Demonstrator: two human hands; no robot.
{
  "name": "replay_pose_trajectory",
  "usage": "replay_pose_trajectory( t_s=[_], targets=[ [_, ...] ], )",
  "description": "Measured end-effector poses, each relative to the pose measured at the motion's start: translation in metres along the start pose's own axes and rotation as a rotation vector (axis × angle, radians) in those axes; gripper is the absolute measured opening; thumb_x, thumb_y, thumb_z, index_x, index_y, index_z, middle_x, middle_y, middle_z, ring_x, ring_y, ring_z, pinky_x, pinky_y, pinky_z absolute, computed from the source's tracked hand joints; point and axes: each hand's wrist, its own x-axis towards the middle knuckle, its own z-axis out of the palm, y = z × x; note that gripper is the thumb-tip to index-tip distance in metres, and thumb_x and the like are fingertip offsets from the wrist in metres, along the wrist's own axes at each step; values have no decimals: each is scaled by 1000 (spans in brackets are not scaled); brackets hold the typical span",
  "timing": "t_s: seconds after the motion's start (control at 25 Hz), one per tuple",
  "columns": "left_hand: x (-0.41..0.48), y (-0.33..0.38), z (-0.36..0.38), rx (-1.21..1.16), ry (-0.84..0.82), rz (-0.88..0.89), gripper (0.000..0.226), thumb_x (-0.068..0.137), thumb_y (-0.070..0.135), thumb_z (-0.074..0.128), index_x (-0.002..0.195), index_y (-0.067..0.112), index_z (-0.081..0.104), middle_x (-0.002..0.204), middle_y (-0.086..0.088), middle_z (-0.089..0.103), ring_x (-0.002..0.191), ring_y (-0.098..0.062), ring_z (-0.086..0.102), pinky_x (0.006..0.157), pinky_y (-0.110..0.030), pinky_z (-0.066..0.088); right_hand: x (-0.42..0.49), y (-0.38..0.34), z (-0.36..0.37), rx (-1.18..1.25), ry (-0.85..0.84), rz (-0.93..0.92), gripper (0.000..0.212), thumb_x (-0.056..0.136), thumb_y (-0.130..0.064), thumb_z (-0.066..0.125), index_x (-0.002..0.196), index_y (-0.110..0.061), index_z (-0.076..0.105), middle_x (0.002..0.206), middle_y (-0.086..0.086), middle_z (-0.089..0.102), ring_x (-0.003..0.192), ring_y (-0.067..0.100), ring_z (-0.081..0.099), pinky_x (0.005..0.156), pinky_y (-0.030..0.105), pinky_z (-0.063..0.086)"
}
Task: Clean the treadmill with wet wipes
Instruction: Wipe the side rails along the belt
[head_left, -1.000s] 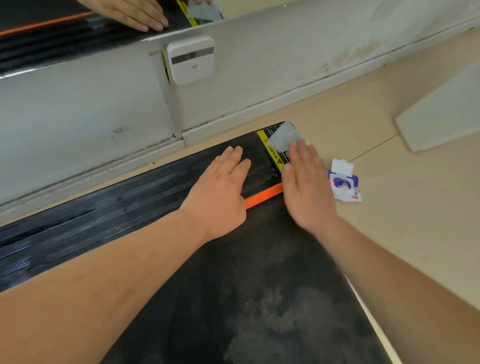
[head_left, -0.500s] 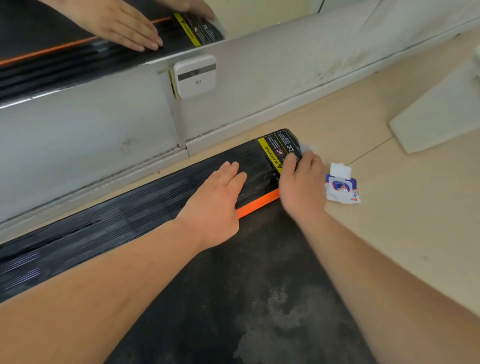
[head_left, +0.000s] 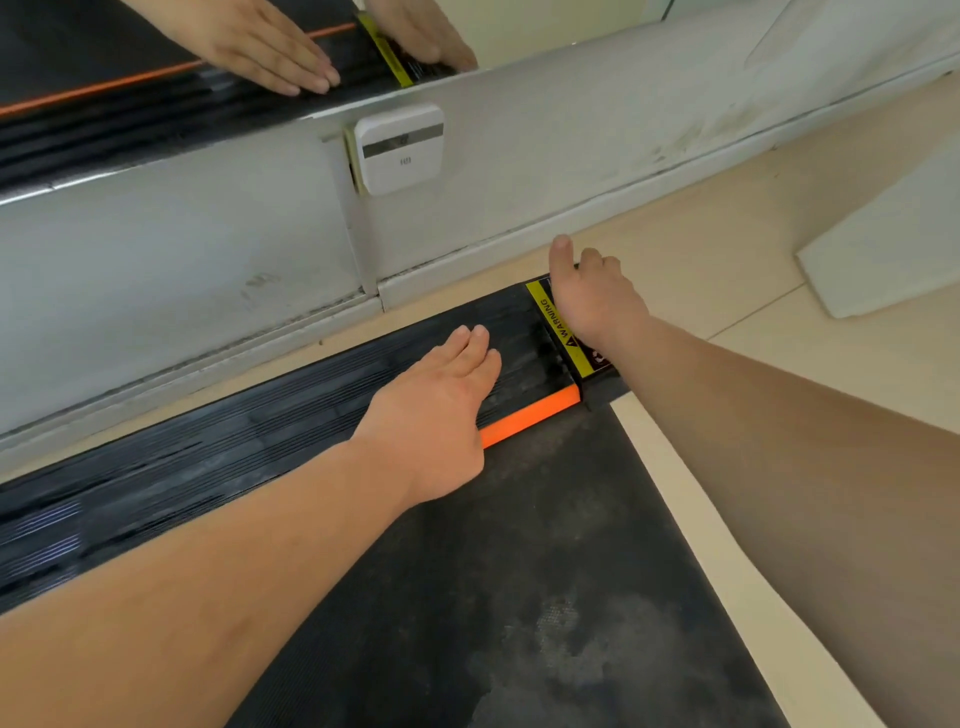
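The black treadmill belt is dusty, with pale smears near the bottom. Beyond it lies the ribbed black end cover with an orange strip and a yellow warning label. My left hand rests flat on the ribbed cover, fingers straight. At the cover's far right corner, beside the label, my right hand has its fingers curled down over the edge and its thumb stretched forward. The wet wipe is hidden under that hand.
A white wall device hangs on the grey wall just behind the treadmill, below a mirror that reflects both hands. A white slanted board stands on the beige floor at the right. My right forearm covers the floor beside the treadmill.
My right hand slid with the wipe from the label's near side to the far corner and curled over the edge. The wipes pack has gone out of sight. The left hand stayed put.
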Motion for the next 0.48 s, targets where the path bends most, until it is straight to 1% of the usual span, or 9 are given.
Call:
replay_pose_trajectory(
  t_s=[0.08,0.2,0.24,0.32,0.36,0.4,0.44,0.48],
  targets=[
    [3,-2,-4,-9,-36,-6,78,99,10,43,165,20,1,171,3,-13,157,-11,-14,129,-30,-1,12,1,-4,93,-56,30,76,101,-58,4,156,-12,31,152,20,42,137,37,41,110,49,32],
    [3,-4,-11,-44,-89,-20,82,96,6,44,165,23,2,171,5,-12,156,-8,-13,128,-26,-2,10,15,-11,202,-117,151,84,103,-64,8,154,-5,39,155,19,44,141,35,43,115,44,29],
    [4,-3,-13,-52,-102,-22,82,96,5,44,165,23,3,171,5,-12,156,-8,-13,128,-27,-1,8,21,-14,241,-148,206,85,102,-65,9,153,-4,41,154,19,45,141,35,44,117,43,29],
    [5,-1,-15,-62,-118,-32,83,95,5,45,165,23,3,172,5,-12,157,-9,-12,128,-29,1,2,33,-14,281,-165,279,83,101,-64,12,147,-5,47,145,18,53,134,35,50,116,43,34],
    [5,-1,-15,-63,-120,-33,84,95,5,46,165,23,3,172,4,-12,157,-10,-12,129,-30,2,-3,38,-11,258,-149,266,75,104,-58,13,143,-4,48,141,19,56,130,37,52,112,44,37],
    [4,-1,-15,-60,-122,-30,84,95,6,47,165,22,3,172,3,-12,157,-10,-12,128,-30,1,-11,41,-6,225,-91,234,63,106,-47,16,139,-3,48,137,23,56,126,40,52,107,46,38],
    [3,0,-16,-59,-128,-27,84,95,6,48,165,21,3,172,3,-13,157,-11,-12,128,-29,1,-20,44,3,176,10,194,52,107,-36,19,133,-2,48,133,25,55,124,43,52,102,48,38],
    [1,0,-15,-58,-129,-24,84,95,6,48,165,21,3,172,3,-13,157,-11,-12,128,-29,1,-34,45,16,162,133,165,49,106,-32,22,129,0,50,131,27,55,123,44,51,101,49,38]
  ],
)
